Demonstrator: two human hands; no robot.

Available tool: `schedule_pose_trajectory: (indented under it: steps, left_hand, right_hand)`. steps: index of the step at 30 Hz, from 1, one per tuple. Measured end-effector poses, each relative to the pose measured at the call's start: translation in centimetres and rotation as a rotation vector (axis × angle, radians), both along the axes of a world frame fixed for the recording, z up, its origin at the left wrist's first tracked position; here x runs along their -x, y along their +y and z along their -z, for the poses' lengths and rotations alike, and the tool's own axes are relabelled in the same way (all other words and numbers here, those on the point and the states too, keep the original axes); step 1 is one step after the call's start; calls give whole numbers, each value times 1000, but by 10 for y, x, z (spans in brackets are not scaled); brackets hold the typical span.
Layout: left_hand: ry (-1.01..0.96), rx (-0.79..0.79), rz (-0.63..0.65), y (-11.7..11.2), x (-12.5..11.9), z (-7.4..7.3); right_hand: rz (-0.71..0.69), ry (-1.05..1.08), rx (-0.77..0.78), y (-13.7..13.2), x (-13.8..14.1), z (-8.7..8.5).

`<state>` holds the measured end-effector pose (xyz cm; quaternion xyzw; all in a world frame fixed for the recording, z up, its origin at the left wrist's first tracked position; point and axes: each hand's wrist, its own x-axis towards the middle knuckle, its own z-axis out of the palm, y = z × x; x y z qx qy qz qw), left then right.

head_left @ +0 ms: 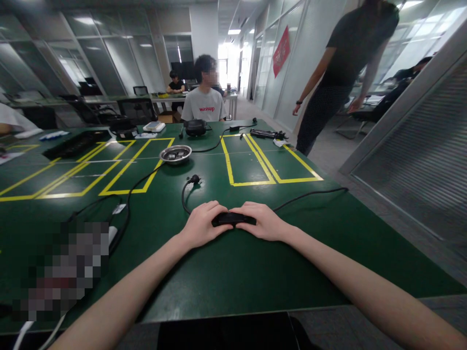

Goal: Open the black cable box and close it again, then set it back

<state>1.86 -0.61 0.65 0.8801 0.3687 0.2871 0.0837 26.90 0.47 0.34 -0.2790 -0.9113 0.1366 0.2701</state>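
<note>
A black power adapter (233, 218) lies across the middle of the green table (255, 272), held at both ends. My left hand (206, 223) grips its left end, thumb at the near side and fingers over the far side. Around its right end my right hand (264, 221) is closed the same way. The fingers hide both ends of the adapter. One black cable with a plug (196, 179) curls out past my left hand. Another black cable (310, 195) runs from behind my right hand toward the table's right edge.
Beyond the hands, a metal bowl (175, 154) holds small metal parts. Yellow tape rectangles (251, 184) mark the tabletop. A black folded tripod-like object (268, 133) and a black case (196, 127) lie farther back. A person (204, 102) sits opposite; another person (350, 53) stands at the right.
</note>
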Motion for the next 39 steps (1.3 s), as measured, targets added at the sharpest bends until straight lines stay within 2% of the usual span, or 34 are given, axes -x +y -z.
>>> schedule_pose_trajectory:
  steps: [7, 13, 18, 21, 24, 28, 32, 34, 36, 39]
  left_hand:
    - [81, -2, 11, 1, 1, -1]
    - [-38, 48, 50, 2, 4, -2]
    - [6, 53, 27, 2, 4, -1]
    - [-43, 103, 61, 1, 4, -1]
    - [-60, 149, 44, 1, 4, -2]
    - [-89, 299, 3, 2, 3, -4]
    - [-144, 457, 20, 2, 2, -6]
    - [-188, 408, 11, 2, 2, -4]
    - [-217, 261, -12, 2, 4, -2]
    - [-201, 75, -33, 4, 8, 1]
  right_hand:
    - [-51, 60, -67, 6, -1, 5]
    - [-80, 99, -85, 7, 0, 5]
    - [-76, 84, -102, 6, 3, 5]
    - [-53, 125, -102, 4, 5, 5]
    - [-43, 128, -142, 2, 5, 4]
    - [-66, -9, -257, -1, 4, -2]
    - [-89, -173, -356, -2, 6, -4]
    - [-71, -183, -356, 1, 6, 0]
    - [-3, -151, -325, 9, 3, 5]
    - [220, -14, -233, 28, -13, 13]
